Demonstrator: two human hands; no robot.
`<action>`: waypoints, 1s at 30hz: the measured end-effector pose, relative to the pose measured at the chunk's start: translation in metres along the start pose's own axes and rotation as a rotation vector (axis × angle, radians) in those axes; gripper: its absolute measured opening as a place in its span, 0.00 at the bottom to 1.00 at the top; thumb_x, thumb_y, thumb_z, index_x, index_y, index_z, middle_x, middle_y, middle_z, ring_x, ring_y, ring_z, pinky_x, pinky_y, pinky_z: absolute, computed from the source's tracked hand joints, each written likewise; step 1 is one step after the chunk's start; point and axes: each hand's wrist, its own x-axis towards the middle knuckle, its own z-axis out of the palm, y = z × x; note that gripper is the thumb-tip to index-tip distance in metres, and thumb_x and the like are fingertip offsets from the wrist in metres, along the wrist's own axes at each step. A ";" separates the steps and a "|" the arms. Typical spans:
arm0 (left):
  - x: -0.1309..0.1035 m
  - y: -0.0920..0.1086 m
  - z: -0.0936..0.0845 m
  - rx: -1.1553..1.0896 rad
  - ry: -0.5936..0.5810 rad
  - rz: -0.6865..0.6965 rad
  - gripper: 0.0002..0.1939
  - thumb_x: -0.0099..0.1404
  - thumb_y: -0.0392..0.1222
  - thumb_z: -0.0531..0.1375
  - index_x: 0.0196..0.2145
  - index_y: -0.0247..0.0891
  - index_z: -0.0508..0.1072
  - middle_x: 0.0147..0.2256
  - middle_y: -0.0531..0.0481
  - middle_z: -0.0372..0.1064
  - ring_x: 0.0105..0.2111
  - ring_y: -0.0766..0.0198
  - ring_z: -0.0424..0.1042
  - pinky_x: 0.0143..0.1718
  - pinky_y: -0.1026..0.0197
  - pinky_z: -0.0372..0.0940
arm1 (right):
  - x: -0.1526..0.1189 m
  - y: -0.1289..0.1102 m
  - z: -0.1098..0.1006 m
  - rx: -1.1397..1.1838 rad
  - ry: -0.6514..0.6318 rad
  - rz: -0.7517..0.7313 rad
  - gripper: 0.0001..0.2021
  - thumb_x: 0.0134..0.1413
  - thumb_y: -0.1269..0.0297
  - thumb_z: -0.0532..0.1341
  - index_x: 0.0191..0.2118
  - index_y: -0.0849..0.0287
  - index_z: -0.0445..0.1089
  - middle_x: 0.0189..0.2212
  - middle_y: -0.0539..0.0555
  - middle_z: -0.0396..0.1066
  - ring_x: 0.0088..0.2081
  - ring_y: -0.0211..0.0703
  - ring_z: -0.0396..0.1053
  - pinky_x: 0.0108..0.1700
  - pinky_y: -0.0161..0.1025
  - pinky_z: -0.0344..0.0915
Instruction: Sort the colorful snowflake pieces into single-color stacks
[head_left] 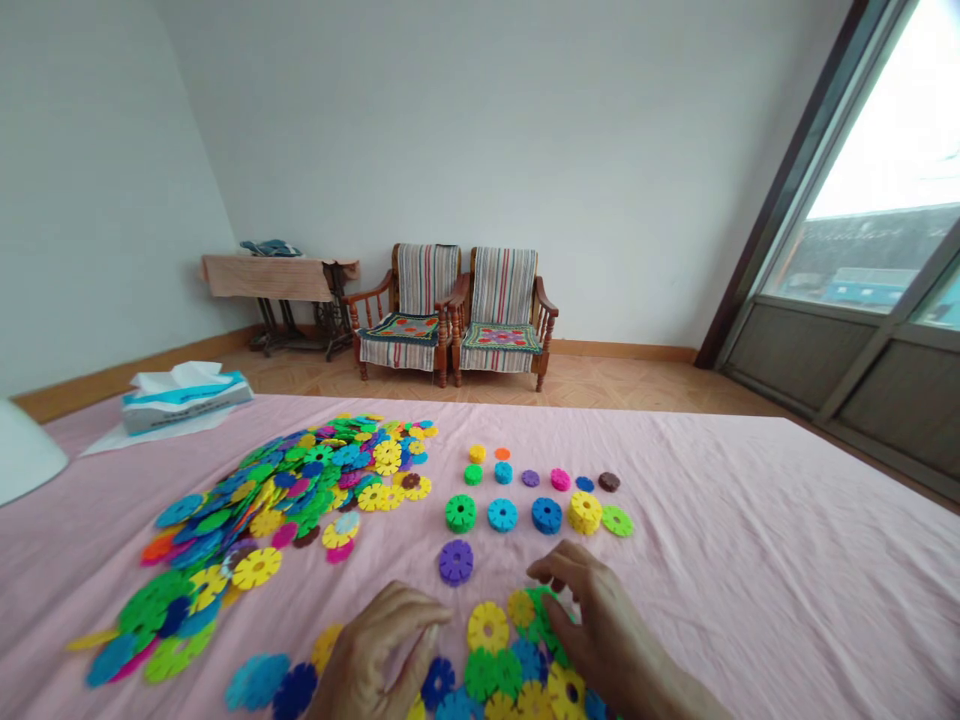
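My left hand (386,645) hovers over the near edge of a loose spread of notched plastic discs (491,670), its fingers curved and thumb apart, with nothing seen between them. At the right of that spread, my right hand (589,610) is held low with thumb and fingers parted, beside green discs; no disc shows in it. A purple disc stack (456,562) sits just beyond my hands. Behind it stand sorted stacks: green (460,512), light blue (502,515), blue (547,515) and yellow (585,511), with a lime disc (618,520). Smaller stacks form rows farther back.
A large heap of mixed discs (300,480) covers the left of the pink cloth (712,520). A tissue box (187,400) and a white rounded object (26,455) are at the far left. Two wooden chairs (502,320) stand beyond the table.
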 end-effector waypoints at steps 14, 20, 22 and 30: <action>-0.004 -0.008 0.003 -0.008 -0.005 -0.179 0.09 0.67 0.39 0.56 0.36 0.40 0.77 0.32 0.50 0.76 0.34 0.65 0.76 0.36 0.70 0.70 | 0.001 -0.014 0.002 -0.134 -0.141 -0.009 0.05 0.52 0.70 0.61 0.36 0.57 0.73 0.39 0.54 0.68 0.44 0.47 0.64 0.46 0.39 0.59; -0.002 -0.007 0.001 -0.003 0.000 -0.160 0.09 0.66 0.39 0.56 0.36 0.40 0.77 0.31 0.51 0.76 0.33 0.65 0.77 0.35 0.71 0.69 | 0.002 -0.013 0.010 -0.237 -0.138 -0.085 0.06 0.55 0.69 0.60 0.38 0.58 0.72 0.39 0.56 0.68 0.43 0.49 0.64 0.46 0.43 0.61; -0.002 -0.007 0.001 -0.004 -0.004 -0.157 0.09 0.66 0.39 0.56 0.36 0.40 0.77 0.31 0.50 0.76 0.33 0.65 0.77 0.35 0.70 0.70 | 0.002 -0.011 0.013 -0.247 -0.130 -0.096 0.05 0.55 0.69 0.60 0.37 0.59 0.72 0.39 0.57 0.68 0.43 0.50 0.64 0.45 0.44 0.62; -0.005 -0.009 0.004 0.002 -0.009 -0.173 0.09 0.66 0.40 0.55 0.35 0.40 0.77 0.31 0.49 0.76 0.33 0.64 0.77 0.35 0.70 0.70 | 0.005 -0.004 0.009 -0.151 -0.011 -0.160 0.07 0.53 0.73 0.60 0.39 0.60 0.69 0.38 0.57 0.66 0.42 0.48 0.66 0.44 0.44 0.64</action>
